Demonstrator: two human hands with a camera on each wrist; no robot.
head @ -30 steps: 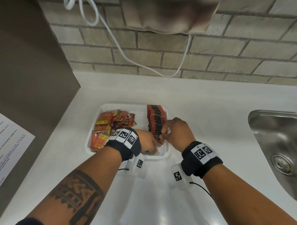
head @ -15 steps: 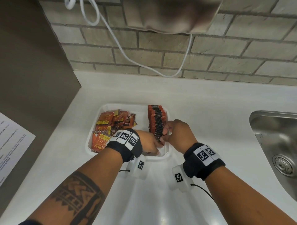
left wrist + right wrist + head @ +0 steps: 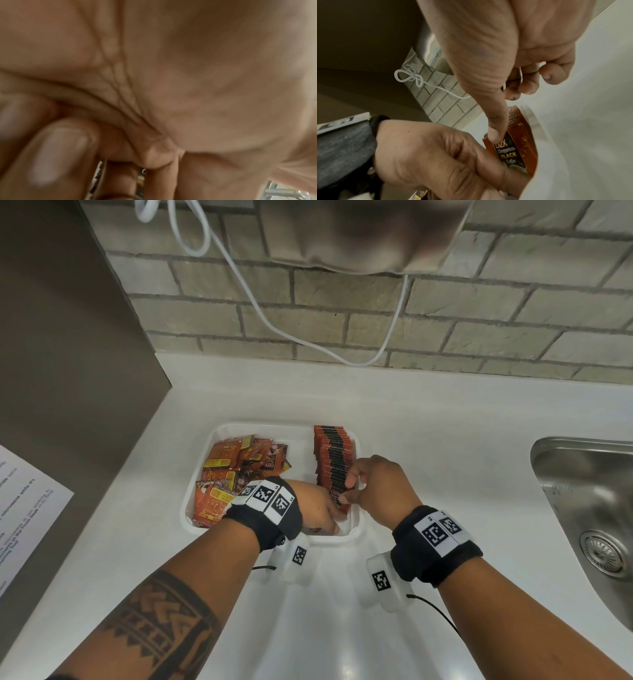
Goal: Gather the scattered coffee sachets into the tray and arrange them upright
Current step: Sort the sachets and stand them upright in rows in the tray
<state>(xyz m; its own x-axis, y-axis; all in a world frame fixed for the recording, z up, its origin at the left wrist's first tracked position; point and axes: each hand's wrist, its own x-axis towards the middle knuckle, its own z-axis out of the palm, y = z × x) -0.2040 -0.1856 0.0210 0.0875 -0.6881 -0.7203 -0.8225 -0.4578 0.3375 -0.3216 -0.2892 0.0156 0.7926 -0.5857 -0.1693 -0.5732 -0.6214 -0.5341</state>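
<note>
A white tray [image 3: 270, 429] sits on the counter. Loose orange sachets [image 3: 233, 470] lie piled in its left half. A row of upright sachets [image 3: 334, 453] stands along its right side. My right hand [image 3: 352, 489] pinches the near end of that row, thumb [image 3: 494, 135] pressed on the front sachet [image 3: 520, 142] and fingers curled behind it. My left hand [image 3: 322, 511] is in the tray's near right corner with fingers curled. It holds sachets, whose edges [image 3: 97, 175] show between the fingers, low against the front sachet.
A steel sink [image 3: 589, 508] is set into the counter at the right. A brick wall with a hanging white cable [image 3: 274, 326] and a cloth [image 3: 359, 234] stands behind. A brown panel [image 3: 68, 337] and a printed sheet [image 3: 24, 508] are at the left.
Both hands stay at the near end of the upright row, with only small shifts of the fingers. The tray and the loose pile have not moved.
</note>
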